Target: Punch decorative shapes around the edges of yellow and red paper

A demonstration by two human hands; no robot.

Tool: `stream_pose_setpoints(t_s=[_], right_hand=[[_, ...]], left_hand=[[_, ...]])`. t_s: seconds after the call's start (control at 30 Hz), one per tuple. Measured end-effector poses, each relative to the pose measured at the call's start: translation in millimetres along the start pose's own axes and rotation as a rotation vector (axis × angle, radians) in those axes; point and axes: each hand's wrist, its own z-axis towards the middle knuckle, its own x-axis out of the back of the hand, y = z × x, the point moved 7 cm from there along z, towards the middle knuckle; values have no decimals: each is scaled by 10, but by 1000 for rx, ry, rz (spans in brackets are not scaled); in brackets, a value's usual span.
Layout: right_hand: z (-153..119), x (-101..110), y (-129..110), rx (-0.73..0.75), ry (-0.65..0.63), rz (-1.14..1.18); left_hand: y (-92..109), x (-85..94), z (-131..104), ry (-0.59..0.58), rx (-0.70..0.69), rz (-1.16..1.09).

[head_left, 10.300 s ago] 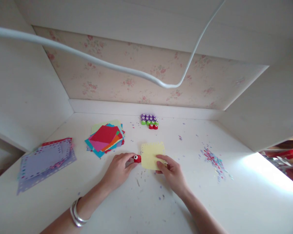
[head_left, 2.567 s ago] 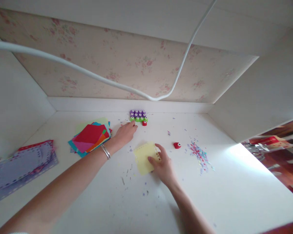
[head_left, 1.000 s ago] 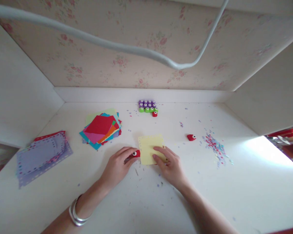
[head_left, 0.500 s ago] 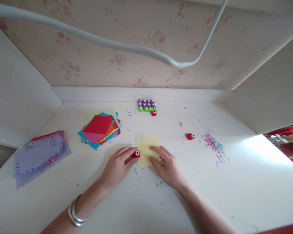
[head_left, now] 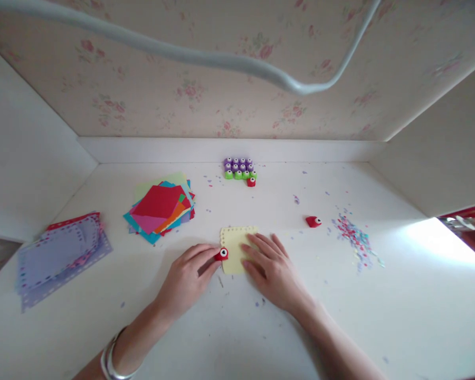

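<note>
left hand (head_left: 188, 278) grip pinches red punch (head_left: 222, 254) at yellow paper (head_left: 236, 241) edge; right hand (head_left: 273, 269) flat, open, pressing paper.

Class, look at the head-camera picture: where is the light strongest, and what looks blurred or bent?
Head view: glare washes out the desk at the right edge; the white cable overhead is blurred, close to the lens; wide-angle distortion bends the side walls; the red punch and yellow paper stay fairly sharp.

The scene is seen from a single head-worn camera, aimed forward and down over the white desk (head_left: 380, 316) from close range. The flowered back wall (head_left: 221, 79) is faced; no second view is given.
</note>
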Motion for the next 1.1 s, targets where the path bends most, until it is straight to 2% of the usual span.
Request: stream_pose_setpoints(t_s=[0.3,0.77,0.93,1.1], right_hand=[[1,-8,14,-10,-41,-4],[8,-28,19,-6,-78,-9],[12,-34,20,-9,-88,-18],[17,-25,20,-11,-89,-7]], left_hand=[[45,-9,-41,-4,-53,38],[22,-14,-23,-10,-28,21],[14,20,-5,-19,13,15],[22,17,62,-30,123,-52]])
